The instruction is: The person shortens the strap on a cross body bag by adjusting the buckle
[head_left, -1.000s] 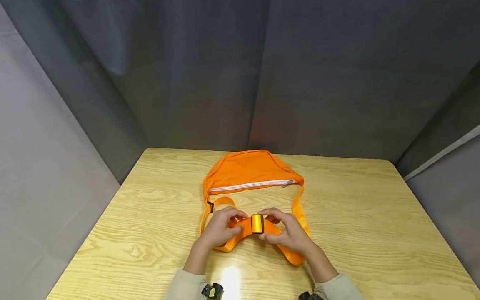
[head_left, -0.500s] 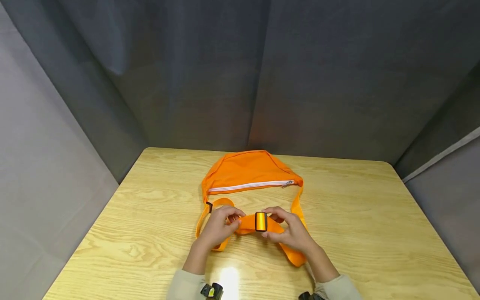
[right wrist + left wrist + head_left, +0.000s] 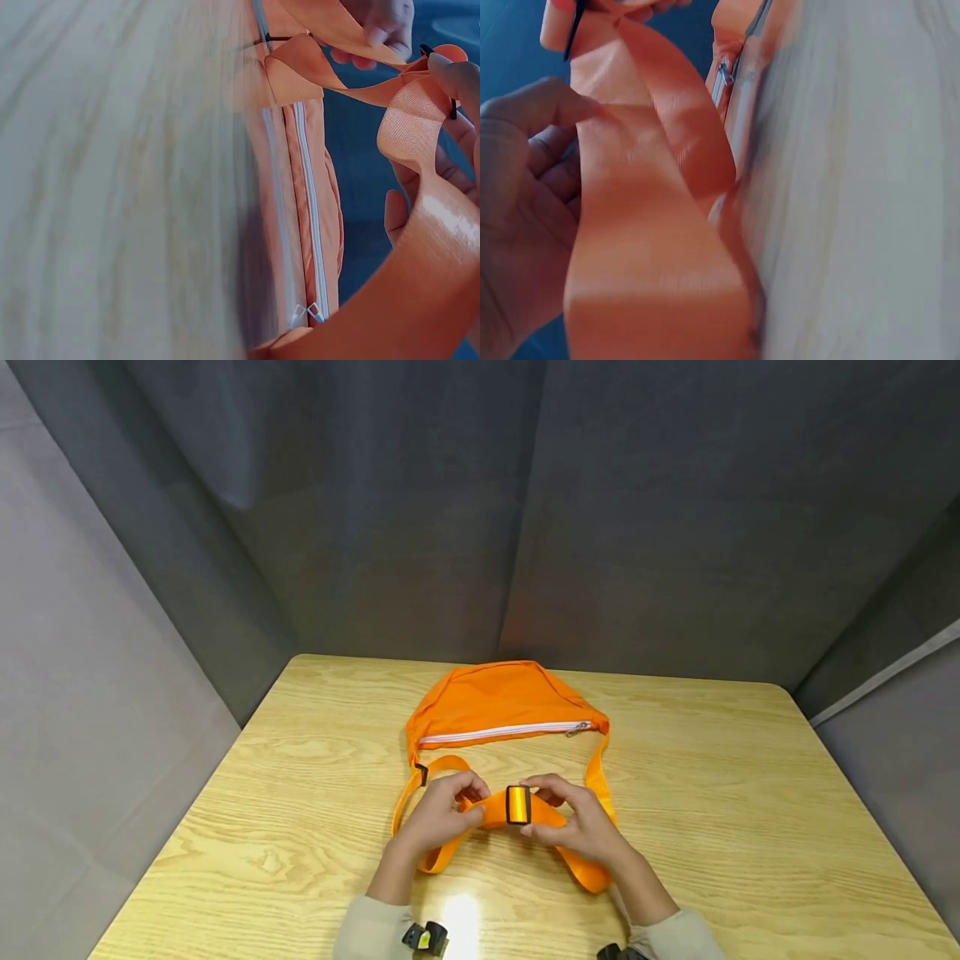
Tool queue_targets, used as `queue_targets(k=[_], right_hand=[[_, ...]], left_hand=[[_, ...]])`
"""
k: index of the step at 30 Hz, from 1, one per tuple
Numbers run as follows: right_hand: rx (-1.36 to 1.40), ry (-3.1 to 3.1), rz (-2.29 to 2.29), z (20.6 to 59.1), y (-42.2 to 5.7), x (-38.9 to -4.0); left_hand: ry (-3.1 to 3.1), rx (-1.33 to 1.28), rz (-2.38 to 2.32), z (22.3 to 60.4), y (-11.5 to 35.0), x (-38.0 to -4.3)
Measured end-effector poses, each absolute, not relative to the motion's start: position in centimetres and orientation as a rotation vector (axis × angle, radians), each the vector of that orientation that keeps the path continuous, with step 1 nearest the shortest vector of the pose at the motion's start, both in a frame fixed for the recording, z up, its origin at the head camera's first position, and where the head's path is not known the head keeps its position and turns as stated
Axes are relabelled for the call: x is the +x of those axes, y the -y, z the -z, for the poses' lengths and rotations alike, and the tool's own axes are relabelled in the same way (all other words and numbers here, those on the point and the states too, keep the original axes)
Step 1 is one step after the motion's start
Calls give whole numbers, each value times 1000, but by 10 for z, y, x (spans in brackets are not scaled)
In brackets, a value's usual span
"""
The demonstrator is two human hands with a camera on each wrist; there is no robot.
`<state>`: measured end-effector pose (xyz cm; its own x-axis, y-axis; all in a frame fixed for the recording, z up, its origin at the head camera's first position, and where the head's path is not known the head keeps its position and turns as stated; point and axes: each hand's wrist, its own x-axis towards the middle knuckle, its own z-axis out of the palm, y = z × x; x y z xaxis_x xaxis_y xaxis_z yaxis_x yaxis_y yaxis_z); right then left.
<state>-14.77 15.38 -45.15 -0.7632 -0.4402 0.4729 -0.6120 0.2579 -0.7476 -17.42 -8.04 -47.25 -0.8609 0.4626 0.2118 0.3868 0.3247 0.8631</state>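
Strap slack below the left hand (image 3: 441,814) hangs a touch further left than it did a second ago, while the black slider buckle (image 3: 518,805) has barely shifted and the orange waist bag (image 3: 510,697) hasn't really budged. That bag's lying flat on the wood-grain table (image 3: 712,793), its white zipper (image 3: 502,732) facing the person and looking closed, pull (image 3: 577,727) at the right end, so can't tell what's inside. Both hands are on the near side of it, well apart from the pouch itself. Left has the orange strap (image 3: 493,810) pinched between thumb and fingers, just left of the buckle. Right hand (image 3: 577,818) is partly curled, thumb and index finger gripping the buckle's right side, with the strap running behind them and looping down toward the table.
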Motion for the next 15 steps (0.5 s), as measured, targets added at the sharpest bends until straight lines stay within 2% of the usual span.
queue_targets(k=[7, 15], right_hand=[[978, 2435, -1481, 470, -157, -157], [1016, 2455, -1419, 461, -165, -160]], left_hand=[[-2408, 778, -1677, 468, 73, -174], [-2522, 863, -1589, 463, 90, -175]])
